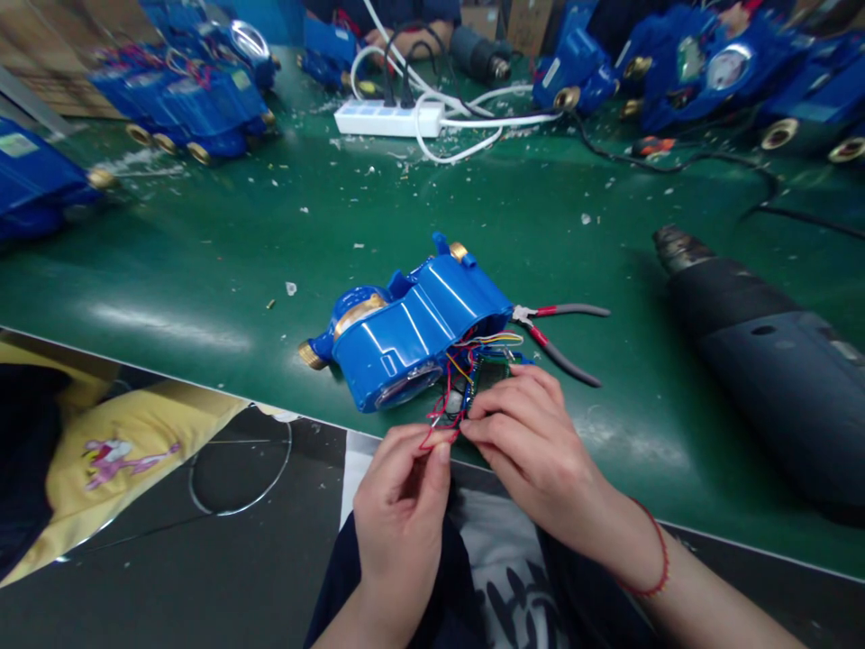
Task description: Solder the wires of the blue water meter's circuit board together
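A blue meter housing with brass fittings point(412, 324) lies on its side on the green table, its open end toward my right hand. Red, yellow and white wires point(450, 383) come out of it to a small circuit board point(490, 374). My left hand point(405, 496) pinches a thin red wire between thumb and forefinger at the table's front edge. My right hand point(531, 433) is closed at the lower edge of the board, its fingertips on the board and the red wires. Pliers with grey and red handles point(558, 341) lie spread just behind the board.
A dark heat gun point(763, 361) lies at the right. A white power strip point(388, 119) with cables is at the back. More blue meters point(203, 104) stand at the back left and back right. Behind the table is a person's forearm point(412, 38). Yellow cloth point(141, 451) hangs at the left.
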Motion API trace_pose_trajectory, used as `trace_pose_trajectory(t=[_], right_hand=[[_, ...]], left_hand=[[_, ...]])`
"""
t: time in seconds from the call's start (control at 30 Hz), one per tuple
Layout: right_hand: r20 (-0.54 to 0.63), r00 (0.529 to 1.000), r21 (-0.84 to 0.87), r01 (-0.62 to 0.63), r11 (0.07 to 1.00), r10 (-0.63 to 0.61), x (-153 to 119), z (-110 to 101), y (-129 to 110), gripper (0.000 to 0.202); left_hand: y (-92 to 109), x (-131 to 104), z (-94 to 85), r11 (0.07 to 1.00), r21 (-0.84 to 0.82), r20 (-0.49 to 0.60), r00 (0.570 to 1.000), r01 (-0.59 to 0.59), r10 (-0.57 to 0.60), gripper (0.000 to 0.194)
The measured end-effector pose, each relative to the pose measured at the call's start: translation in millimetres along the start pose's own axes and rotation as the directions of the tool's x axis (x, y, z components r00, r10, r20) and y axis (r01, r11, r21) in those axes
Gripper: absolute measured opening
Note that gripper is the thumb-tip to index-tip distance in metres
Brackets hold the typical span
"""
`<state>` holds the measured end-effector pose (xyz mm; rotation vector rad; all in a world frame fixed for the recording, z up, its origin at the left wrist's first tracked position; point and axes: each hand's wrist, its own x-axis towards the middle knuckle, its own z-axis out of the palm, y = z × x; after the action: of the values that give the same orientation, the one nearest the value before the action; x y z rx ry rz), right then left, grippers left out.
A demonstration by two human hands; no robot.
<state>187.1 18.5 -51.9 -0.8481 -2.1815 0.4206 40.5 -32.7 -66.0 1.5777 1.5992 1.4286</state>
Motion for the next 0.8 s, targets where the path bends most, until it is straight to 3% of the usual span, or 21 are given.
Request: trace_pose_trajectory(t=[0.33, 0.6, 0.8], right_hand=[[0.0, 1.0, 0.023, -0.009, 1.0, 0.009, 6, -1, -6, 0.012], [-0.002, 1.0, -0.058, 0.004, 0.998, -0.004, 2, 4, -4, 0.007], [-0.094, 0.994, -0.01, -0.066, 0.998, 0.065, 1, 14, -7, 0.014]], left_hand=[[-2, 0, -2.2, 0.985, 0.119, 0.036, 0.992, -0.124, 0.121, 0.009], [-5, -5, -7.5, 0.992, 0.124, -0.023, 1.0, -0.009, 0.012, 0.004], [-1, -3, -2.3, 0.996, 0.094, -0.029, 0.999, -0.011, 0.014, 0.008]])
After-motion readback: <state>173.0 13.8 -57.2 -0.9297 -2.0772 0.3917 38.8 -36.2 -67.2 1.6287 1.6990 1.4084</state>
